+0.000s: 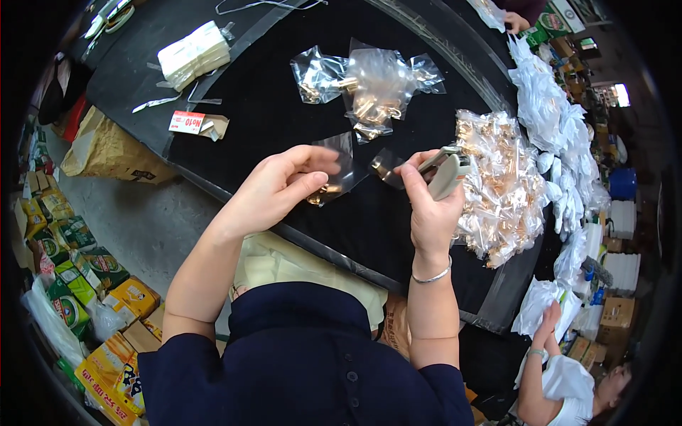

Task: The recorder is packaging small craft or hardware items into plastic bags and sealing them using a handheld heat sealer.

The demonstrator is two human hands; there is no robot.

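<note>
My left hand (288,183) is over a clear plastic bag (344,156) with gold-coloured metal pieces at its lower end. Its thumb and forefinger are apart, and the fingertips are slightly blurred. A grey-green stapler (449,176) is gripped in my right hand (432,213), jaws toward the upper right. By that hand's thumb is a small clear bag (386,167) with a shiny piece in it; whether the fingers pinch it I cannot tell. Farther off lie several clear bags of gold-coloured pieces (376,106). Right of the stapler spreads a big heap of filled bags (501,188).
A stack of empty clear bags (195,55) and an opened red-and-white small box (197,124) lie at the far left of the black table (270,135). White plastic bags (543,99) line the right edge. Another person (565,387) sits at lower right; a hand (516,23) shows top right.
</note>
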